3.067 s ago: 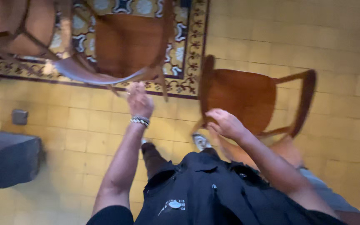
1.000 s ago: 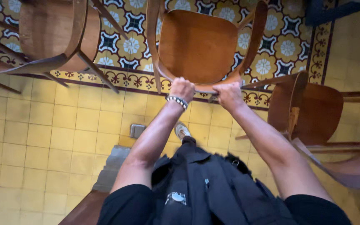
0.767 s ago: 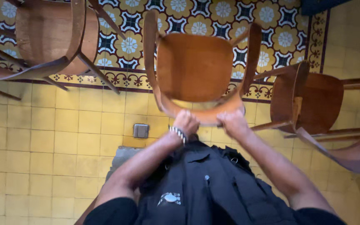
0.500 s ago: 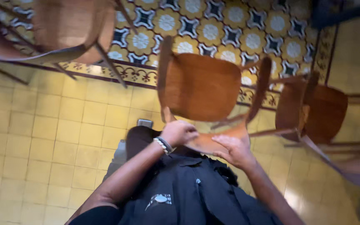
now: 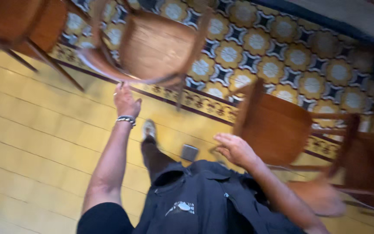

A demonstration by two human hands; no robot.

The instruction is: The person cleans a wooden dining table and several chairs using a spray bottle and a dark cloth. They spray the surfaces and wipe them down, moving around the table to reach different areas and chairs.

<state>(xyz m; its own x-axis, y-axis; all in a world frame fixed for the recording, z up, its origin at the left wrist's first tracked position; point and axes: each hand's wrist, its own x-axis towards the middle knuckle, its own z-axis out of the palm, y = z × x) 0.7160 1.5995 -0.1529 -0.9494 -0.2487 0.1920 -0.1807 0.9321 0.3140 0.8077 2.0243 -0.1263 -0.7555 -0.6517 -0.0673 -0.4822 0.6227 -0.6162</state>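
Left hand (image 5: 125,102) open, fingers spread, just under curved back rail of wooden chair (image 5: 152,47) at patterned-tile border of floor (image 5: 35,130); contact unclear. Right hand (image 5: 234,148) open, empty, beside second chair (image 5: 278,125).

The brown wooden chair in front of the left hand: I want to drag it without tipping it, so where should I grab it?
Probably the curved back rail of the brown wooden chair, taken from behind, on the person's own side. The rail arcs towards the left hand, which is right at it, while the seat and legs lie beyond. The right hand is open and free to take the rail's other end.
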